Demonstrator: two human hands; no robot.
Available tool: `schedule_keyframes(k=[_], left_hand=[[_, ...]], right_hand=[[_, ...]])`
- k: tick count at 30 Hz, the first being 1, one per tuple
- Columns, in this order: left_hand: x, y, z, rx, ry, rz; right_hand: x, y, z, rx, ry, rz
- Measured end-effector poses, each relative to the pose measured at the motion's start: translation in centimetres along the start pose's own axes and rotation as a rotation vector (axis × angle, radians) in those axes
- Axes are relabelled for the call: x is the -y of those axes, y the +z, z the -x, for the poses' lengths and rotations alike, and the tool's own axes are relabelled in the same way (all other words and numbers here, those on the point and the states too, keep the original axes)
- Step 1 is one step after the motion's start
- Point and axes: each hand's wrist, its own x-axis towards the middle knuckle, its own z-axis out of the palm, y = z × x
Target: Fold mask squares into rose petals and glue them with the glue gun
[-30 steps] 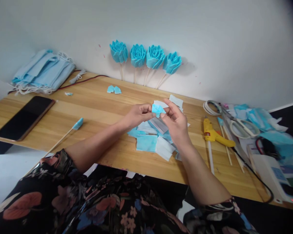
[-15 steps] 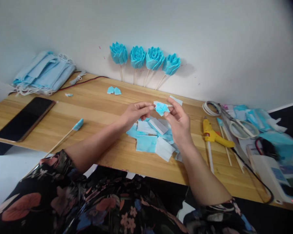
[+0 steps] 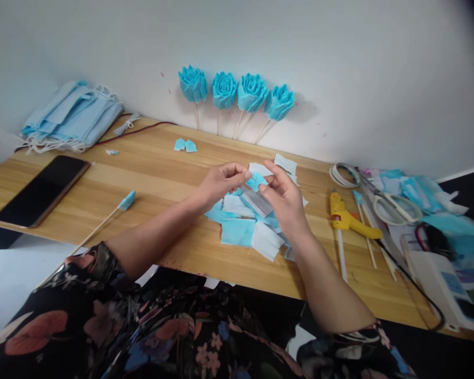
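Observation:
A small folded piece of blue mask fabric (image 3: pixel 256 181) is held between both hands, above a loose pile of cut fabric pieces (image 3: pixel 237 232). My left hand (image 3: pixel 224 184) pinches its left side with thumb and forefinger. On the other side, the thumb of my right hand (image 3: pixel 284 197) presses its lower right corner, and the forefinger is raised behind it. Two folded blue petals (image 3: pixel 185 145) lie farther back on the wooden table (image 3: pixel 150 158). Left of my forearm rests a stick with a blue wrapped tip (image 3: pixel 127 200).
Several blue fabric flowers (image 3: pixel 253 92) on sticks lean against the wall. A stack of face masks (image 3: pixel 73 116) and a phone (image 3: pixel 43 190) lie at left. On the right are a yellow glue gun (image 3: pixel 351 221), scissors (image 3: pixel 397 208), a tape roll (image 3: pixel 344 175) and a white power strip (image 3: pixel 438 287).
Both hands still hold the blue piece; it now looks smaller and more folded. My right hand has shifted slightly left and down, its forefinger nearer the piece.

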Motion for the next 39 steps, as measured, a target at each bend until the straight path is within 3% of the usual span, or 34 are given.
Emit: schedule_keyframes(k=[6, 18, 26, 34, 39], left_hand=[[0.0, -0.2, -0.1, -0.078, -0.015, 0.003], [0.0, 0.8, 0.4, 0.074, -0.026, -0.047], [-0.1, 0.0, 0.1, -0.001, -0.017, 0.007], [0.3, 0.2, 0.1, -0.003, -0.034, 0.025], [0.2, 0.3, 0.2, 0.018, -0.039, 0.013]], right_hand=[[0.3, -0.3, -0.1, 0.023, 0.029, 0.001], [0.3, 0.0, 0.2, 0.044, -0.011, 0.048], [0.0, -0.4, 0.0, -0.027, -0.05, 0.049], [0.3, 0.1, 0.1, 0.073, 0.015, 0.039], [0.0, 0.0, 0.2, 0.088, -0.038, 0.091]])
